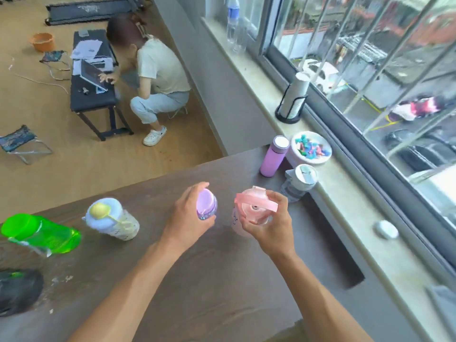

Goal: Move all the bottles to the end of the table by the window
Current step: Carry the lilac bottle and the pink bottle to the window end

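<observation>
My left hand point(185, 222) grips a small purple bottle point(206, 204) with a lilac lid, over the middle of the brown table point(222, 280). My right hand point(267, 222) holds a pink bottle point(246, 213) by its lid and pink strap. At the window end stand a lilac flask point(274, 156) with a white cap and a clear bottle with a grey lid point(299, 182). To the left stand a white-lidded bottle with a yellow button point(111, 219) and a green bottle point(42, 233).
A dark object point(19, 291) lies at the table's left edge. On the windowsill point(345, 193) are a plate of coloured pieces point(311, 147), a cup holder point(293, 99), a white round thing point(387, 229) and clear bottles point(234, 23). A person crouches at a bench point(93, 95).
</observation>
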